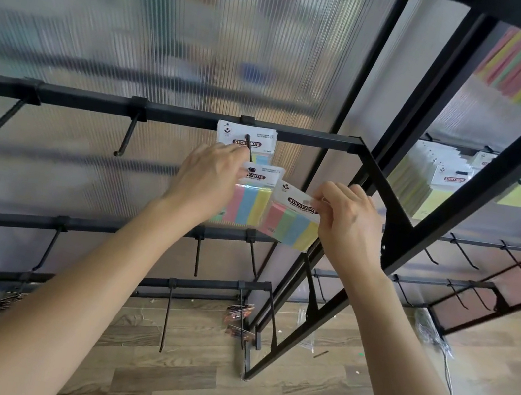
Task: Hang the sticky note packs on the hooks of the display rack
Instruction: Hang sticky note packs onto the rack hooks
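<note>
Just then the left hand (208, 179) gripped a striped sticky note pack (246, 201) by its card header. It held the hang hole right at the tip of the black hook (249, 148) just above its knuckles. The right hand (350, 223), close beside it and not touching, pinched a second sticky note pack (293, 220) by the header's corner, tilted and waiting.

To do this well, the hole should meet the upturned tip squarely and the header should lift over it. The pack can then slide back toward the hung packs (232, 133) against the rail (95, 100), beyond the left fingers. Whether the hole was already over the tip could not be told.

No bins showed; the hooks served as holders. This one carried a few packs. Up and right of the right hand, the neighbouring rack's hooks held thick rows of yellow-green note packs (429, 181).
</note>
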Available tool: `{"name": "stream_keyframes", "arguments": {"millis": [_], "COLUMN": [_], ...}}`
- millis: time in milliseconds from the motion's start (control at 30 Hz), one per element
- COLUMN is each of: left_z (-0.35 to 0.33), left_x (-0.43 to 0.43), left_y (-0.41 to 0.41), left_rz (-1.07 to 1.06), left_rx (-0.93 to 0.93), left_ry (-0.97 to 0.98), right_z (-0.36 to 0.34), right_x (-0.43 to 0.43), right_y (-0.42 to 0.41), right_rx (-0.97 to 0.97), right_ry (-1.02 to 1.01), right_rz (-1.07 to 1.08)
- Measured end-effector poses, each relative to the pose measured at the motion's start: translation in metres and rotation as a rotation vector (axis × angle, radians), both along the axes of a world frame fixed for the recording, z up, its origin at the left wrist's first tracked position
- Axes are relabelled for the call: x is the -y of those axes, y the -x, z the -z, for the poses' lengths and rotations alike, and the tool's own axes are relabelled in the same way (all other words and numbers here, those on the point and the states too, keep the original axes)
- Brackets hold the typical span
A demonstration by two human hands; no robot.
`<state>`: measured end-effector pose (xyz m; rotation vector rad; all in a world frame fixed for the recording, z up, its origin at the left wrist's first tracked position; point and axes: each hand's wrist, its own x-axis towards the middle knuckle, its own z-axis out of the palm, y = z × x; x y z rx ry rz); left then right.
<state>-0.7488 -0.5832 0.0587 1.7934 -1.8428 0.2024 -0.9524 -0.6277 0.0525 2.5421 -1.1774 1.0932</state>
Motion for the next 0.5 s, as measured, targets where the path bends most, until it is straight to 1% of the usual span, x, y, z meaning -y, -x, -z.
{"name": "stream_keyframes", "arguments": {"millis": [233,333,500], "left_z": [-0.011,-0.007,0.012], "left_x": [-0.017,-0.022,-0.036], "left_y": [0.009,0.012,0.029], "left_rz": [0.061,0.115,0.276], "left_rx": [-0.044,-0.04,-0.057], "left_ry": [0.117,0.102,0.047], "right_z": [0.005,0.008,0.014], "right_x": [-0.017,-0.028,-0.047], "right_y": [0.019,0.029,0.056], "right_rx": [-0.02,-0.026,-0.017], "right_ry": [0.033,0.024,-0.012], "right_rz": [0.06,0.063,0.082]}}
